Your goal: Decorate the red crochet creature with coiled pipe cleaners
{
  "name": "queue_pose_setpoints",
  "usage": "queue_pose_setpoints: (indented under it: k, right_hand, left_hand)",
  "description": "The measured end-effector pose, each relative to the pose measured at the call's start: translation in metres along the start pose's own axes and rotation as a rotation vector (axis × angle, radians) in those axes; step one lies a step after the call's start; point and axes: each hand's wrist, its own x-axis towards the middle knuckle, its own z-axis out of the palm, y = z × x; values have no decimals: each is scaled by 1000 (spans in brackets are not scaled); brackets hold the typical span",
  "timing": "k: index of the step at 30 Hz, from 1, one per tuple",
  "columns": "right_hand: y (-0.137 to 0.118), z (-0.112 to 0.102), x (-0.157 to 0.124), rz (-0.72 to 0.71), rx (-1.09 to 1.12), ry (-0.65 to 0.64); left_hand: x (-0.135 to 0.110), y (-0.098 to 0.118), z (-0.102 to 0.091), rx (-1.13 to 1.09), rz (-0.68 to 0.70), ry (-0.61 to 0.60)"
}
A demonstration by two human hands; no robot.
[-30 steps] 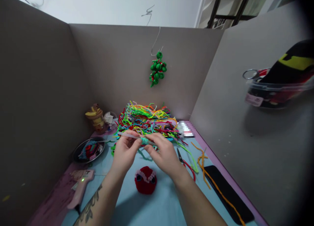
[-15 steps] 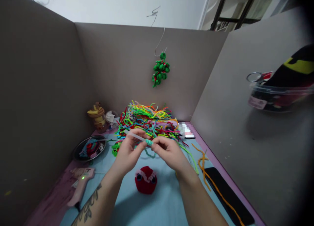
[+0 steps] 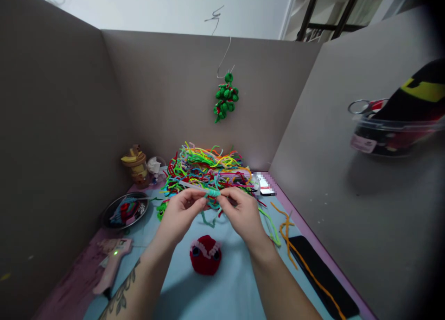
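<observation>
1. Left hand and right hand have risen slightly away from the red plush piece since half a second ago, and the pale stick lies now flatter.
2. Left thumb and fingers are closed around this stick. Right fingertips pinch the end of the turquoise coil, which is wound around the stick; whether they press also the stick, I cannot tell.
3. Both held things are in the air, beyond the red piece.
4. Under the red piece is spread a light blue cloth.
5. To its left lies a pink glue gun with green light; farther behind, a round dish.
6. To its right, an orange strand crosses a black flat object.
7. Behind it is a heap of coloured strands.
8. High behind it, before a grey panel, hangs a green ornament.
</observation>
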Motion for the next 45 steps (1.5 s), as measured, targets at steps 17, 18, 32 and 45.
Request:
queue_pose_setpoints:
  k: [17,18,32,45]
  right_hand:
    - [1,17,-7,-292,-319,130]
    - [0,16,-6,-268,-274,105]
    - [-2,-16,5,-131,73,-300]
    - [-7,-22,4,-162,80,-471]
  left_hand:
    - [2,-6,1,-16,26,93]
    - [2,-5,1,7,39,97]
    - [-3,0,-10,432,549,-69]
    - [-6,0,-16,424,582,-205]
